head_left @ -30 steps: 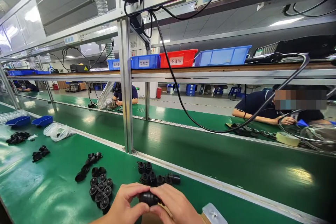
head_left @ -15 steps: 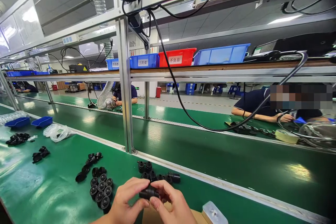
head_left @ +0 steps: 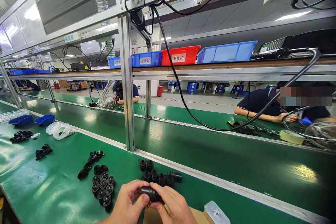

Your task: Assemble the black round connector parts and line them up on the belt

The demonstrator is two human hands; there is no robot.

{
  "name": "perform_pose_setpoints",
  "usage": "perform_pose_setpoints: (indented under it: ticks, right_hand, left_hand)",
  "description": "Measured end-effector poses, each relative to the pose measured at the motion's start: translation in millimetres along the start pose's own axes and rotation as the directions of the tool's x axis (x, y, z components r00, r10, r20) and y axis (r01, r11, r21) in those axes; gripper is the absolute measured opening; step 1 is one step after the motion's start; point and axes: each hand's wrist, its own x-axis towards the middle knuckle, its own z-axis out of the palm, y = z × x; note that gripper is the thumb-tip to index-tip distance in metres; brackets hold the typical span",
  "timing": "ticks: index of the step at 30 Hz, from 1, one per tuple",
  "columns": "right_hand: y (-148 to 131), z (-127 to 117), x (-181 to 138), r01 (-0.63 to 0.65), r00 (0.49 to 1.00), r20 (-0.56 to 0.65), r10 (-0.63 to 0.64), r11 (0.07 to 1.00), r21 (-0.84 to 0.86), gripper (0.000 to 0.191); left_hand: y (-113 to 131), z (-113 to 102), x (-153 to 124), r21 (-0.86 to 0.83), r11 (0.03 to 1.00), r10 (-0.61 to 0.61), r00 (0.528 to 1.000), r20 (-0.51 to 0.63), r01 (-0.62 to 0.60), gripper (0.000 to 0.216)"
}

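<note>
Between both hands I hold a black cylindrical plastic part (head_left: 150,193), tilted a little above the green worktop. My left hand (head_left: 131,201) grips its left end with thumb and fingers. My right hand (head_left: 172,203) closes round its right end, and the fingertips there are partly hidden. Just beyond the hands stands a group of similar black parts (head_left: 154,176), one lying on its side. To the left are several open black round caps (head_left: 103,187) in rows, with ribbed insides. Below my hands shows the edge of a brown cardboard piece (head_left: 152,216).
A clear-topped metal block (head_left: 216,212) lies right of my hands. More black pieces (head_left: 21,136), a plastic bag (head_left: 59,130) and blue trays (head_left: 44,119) are at far left. A metal post (head_left: 126,77) and hanging cable (head_left: 181,98) stand ahead. Co-workers (head_left: 258,103) sit across.
The black part has turned slightly in my hands, and my left thumb has shifted up onto its near side. The whole view has moved a little.
</note>
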Motion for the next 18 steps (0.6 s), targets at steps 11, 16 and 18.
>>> perform_pose_setpoints:
  ticks: [11,16,18]
  right_hand:
    - [-20.2,-10.1,14.9,-0.45,0.893,0.144,0.427,0.82,0.355,0.027]
    - [-21.8,-4.0,18.2,-0.597,0.773,0.27,0.574,0.513,0.617,0.068]
    - [-19.5,-0.7,18.0,-0.642,0.713,0.326,0.62,0.391,0.66,0.074]
  left_hand:
    - [21.0,-4.3,8.5,0.229,0.83,0.489,0.861,0.139,-0.508,0.035]
    - [25.9,-6.9,13.3,0.315,0.678,0.645,0.743,0.179,-0.665,0.045]
    - [24.1,-7.5,13.7,0.352,0.625,0.679,0.708,0.196,-0.697,0.044]
